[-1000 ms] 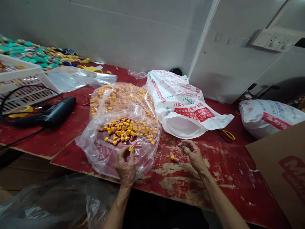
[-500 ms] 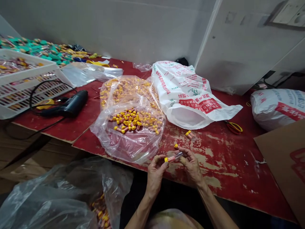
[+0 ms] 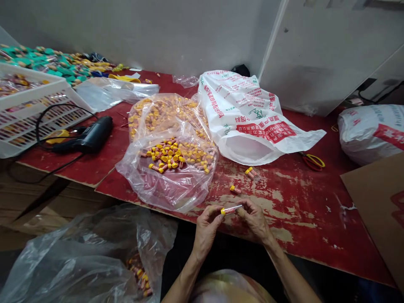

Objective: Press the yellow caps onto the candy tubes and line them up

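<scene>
Just above the table's front edge, my left hand (image 3: 206, 227) pinches the yellow-capped end of a small tube (image 3: 227, 210) with a red-and-white patterned body. My right hand (image 3: 255, 219) pinches the far end of a clear plastic sleeve (image 3: 237, 207) that reaches around or along the tube; how far it covers the tube I cannot tell. A loose yellow-capped tube (image 3: 235, 190) lies on the table just beyond my fingers. Farther back rests a pair of similar tubes (image 3: 250, 173). To the left, an open clear plastic bag (image 3: 164, 189) holds many such tubes.
A white printed sack (image 3: 233, 101) lies behind, with yellow-and-red scissors (image 3: 313, 162) beside it. On the left are a black hair dryer (image 3: 94, 134) with its cord and a white basket (image 3: 41, 90). A cardboard box (image 3: 372, 189) stands right; another clear bag (image 3: 78, 252) hangs low left.
The view has shifted slightly. My hands still hold the tube and sleeve, which lie a little flatter. The loose tube behind my right fingers shows more fully.
</scene>
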Action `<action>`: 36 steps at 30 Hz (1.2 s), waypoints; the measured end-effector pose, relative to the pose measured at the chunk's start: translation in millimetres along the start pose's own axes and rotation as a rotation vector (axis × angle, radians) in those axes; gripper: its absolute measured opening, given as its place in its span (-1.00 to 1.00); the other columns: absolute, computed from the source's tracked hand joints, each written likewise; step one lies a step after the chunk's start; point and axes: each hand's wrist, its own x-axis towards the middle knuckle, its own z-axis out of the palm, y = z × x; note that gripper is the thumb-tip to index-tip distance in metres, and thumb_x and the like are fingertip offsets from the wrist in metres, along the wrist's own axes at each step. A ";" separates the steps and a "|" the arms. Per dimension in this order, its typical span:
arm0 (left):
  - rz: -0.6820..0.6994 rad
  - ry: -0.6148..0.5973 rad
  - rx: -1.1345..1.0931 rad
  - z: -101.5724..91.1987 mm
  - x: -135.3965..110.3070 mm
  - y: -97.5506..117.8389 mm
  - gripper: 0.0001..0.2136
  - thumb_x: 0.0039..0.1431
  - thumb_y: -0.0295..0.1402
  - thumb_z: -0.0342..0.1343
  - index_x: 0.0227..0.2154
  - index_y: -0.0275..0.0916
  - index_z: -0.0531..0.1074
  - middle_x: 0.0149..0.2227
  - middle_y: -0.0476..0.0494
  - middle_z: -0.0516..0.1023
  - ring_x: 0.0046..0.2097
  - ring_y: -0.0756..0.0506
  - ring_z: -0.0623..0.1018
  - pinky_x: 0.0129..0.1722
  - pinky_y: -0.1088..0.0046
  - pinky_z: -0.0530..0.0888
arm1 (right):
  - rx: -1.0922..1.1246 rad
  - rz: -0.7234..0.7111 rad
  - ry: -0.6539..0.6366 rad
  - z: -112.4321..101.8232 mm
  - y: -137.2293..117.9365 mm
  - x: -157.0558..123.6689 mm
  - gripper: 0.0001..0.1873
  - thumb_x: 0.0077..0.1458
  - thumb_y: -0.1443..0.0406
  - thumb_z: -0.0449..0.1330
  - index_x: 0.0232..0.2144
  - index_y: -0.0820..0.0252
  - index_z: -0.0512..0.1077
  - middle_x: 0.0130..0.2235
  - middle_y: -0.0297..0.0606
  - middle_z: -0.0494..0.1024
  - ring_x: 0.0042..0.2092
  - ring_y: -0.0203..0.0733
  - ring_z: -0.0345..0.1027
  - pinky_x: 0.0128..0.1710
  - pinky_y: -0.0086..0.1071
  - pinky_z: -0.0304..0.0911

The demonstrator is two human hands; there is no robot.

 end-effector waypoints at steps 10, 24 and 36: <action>-0.015 -0.019 0.018 -1.9 0.5 -2.1 -0.80 0.00 -0.26 0.26 -0.29 -0.16 0.53 -0.28 -0.05 0.49 -0.18 -0.08 0.46 -0.15 0.46 0.36 | -0.415 -0.123 -0.062 -9.6 -5.1 -7.6 -0.63 0.08 0.08 0.10 -0.17 0.22 0.38 -0.37 -0.31 0.41 -0.40 -0.26 0.20 -0.44 -0.44 0.09; -0.022 -0.062 0.026 -4.4 -2.1 -2.3 -0.77 -0.01 -0.23 0.25 -0.30 -0.23 0.54 -0.31 -0.11 0.47 -0.24 -0.10 0.45 -0.24 0.45 0.39 | -0.444 -0.030 0.005 -7.4 6.7 -11.3 -0.48 0.16 -0.05 -0.05 -0.59 0.21 0.29 -0.61 -0.39 0.19 -0.54 -0.31 0.01 -0.54 -0.42 -0.07; -0.005 -0.046 0.012 -3.7 0.9 6.8 -0.77 -0.03 -0.23 0.25 -0.32 -0.23 0.54 -0.33 -0.09 0.43 -0.27 -0.09 0.43 -0.27 0.45 0.39 | -0.339 0.028 0.011 -6.5 4.4 -12.5 -0.54 0.09 -0.06 0.02 -0.42 0.22 0.37 -0.52 -0.35 0.31 -0.51 -0.28 0.08 -0.51 -0.41 0.01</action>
